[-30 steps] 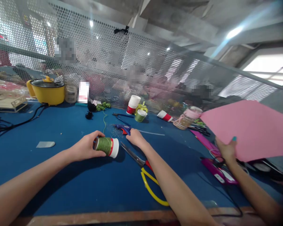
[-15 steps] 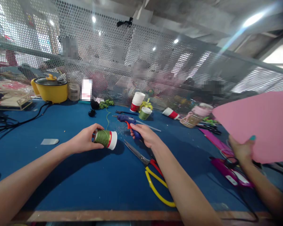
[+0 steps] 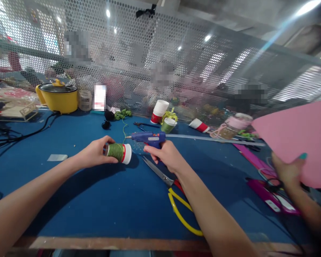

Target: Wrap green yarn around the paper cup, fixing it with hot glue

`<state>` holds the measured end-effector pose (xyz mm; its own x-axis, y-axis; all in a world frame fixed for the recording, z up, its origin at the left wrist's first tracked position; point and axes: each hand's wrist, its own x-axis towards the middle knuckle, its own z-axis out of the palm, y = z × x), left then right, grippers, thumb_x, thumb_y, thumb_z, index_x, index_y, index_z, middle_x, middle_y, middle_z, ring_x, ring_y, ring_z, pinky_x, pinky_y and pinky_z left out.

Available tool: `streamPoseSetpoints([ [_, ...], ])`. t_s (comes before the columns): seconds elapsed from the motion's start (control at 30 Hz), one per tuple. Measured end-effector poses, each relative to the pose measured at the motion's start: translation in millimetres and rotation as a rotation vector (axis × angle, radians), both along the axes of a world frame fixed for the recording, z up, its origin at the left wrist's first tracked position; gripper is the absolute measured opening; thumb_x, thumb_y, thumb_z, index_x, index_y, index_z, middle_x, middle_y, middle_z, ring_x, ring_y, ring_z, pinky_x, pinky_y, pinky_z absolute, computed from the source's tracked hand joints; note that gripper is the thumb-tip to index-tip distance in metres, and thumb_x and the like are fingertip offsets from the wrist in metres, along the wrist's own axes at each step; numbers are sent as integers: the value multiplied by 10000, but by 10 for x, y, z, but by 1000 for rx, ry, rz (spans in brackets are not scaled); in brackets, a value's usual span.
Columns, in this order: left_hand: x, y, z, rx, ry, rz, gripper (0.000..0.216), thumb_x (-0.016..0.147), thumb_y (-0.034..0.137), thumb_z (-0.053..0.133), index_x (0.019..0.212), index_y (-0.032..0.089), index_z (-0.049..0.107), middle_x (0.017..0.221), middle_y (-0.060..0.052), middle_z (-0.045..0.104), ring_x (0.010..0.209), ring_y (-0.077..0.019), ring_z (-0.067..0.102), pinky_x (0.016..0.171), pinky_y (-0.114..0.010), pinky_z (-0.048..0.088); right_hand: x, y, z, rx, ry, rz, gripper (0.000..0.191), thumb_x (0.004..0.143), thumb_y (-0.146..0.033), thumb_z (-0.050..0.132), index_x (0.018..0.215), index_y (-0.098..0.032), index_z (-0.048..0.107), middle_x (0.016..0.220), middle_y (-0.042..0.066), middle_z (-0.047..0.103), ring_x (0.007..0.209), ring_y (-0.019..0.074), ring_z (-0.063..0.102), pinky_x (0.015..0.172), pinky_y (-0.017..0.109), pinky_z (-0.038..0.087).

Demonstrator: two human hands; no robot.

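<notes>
My left hand (image 3: 100, 151) is wrapped round a paper cup (image 3: 127, 154) lying on its side, its wall wound with green yarn (image 3: 115, 151) and a red band showing near the white end. A loose strand of that yarn runs up towards a green bundle (image 3: 123, 114). In my right hand (image 3: 164, 154) is a blue hot glue gun (image 3: 149, 137), nozzle to the left above the cup, with a long clear glue stick (image 3: 216, 139) sticking out of its back. Scissors (image 3: 164, 177) with yellow and red handles lie under my right forearm.
Pliers (image 3: 146, 125), white-and-red cups (image 3: 159, 110) and a green-wrapped cup (image 3: 168, 125) stand behind the glue gun. A yellow electric pot (image 3: 59, 99) is at back left. On the right, another person's hand (image 3: 290, 169) holds pink sheet (image 3: 299, 142) near a purple power strip (image 3: 270, 196).
The glue gun has been raised and turned level, its nozzle closer to the cup, and its glue stick now shows fully. My left hand keeps the cup nearly in place.
</notes>
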<state>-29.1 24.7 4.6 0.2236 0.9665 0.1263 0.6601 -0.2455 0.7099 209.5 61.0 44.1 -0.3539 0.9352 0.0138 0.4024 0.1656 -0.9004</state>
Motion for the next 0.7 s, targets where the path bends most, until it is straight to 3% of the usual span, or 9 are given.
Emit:
streamPoseSetpoints([
  [0.2, -18, -4, -10, -10, -55, -15, 504, 627, 416, 673, 1004, 168, 450, 855, -51, 606, 730, -206, 599, 605, -304, 469, -43, -156, 102, 134, -205, -3, 294, 690, -325, 604, 463, -203, 463, 348, -39, 454, 333, 96, 418, 418, 247, 351],
  [0.5, -25, 26, -48, 19, -74, -31, 500, 629, 383, 681, 1010, 171, 436, 874, -55, 602, 742, -209, 606, 638, -329, 488, -51, -174, 78, 164, -276, -28, 205, 674, -320, 614, 544, -208, 502, 395, -32, 486, 361, 114, 432, 415, 257, 339],
  [0.7, -26, 27, -39, 21, -57, -37, 494, 637, 384, 674, 1012, 168, 435, 908, -63, 582, 758, -207, 596, 657, -334, 487, -48, -193, 70, 313, -245, -7, 170, 669, -307, 612, 559, -208, 531, 485, -7, 531, 524, 155, 505, 508, 269, 374],
])
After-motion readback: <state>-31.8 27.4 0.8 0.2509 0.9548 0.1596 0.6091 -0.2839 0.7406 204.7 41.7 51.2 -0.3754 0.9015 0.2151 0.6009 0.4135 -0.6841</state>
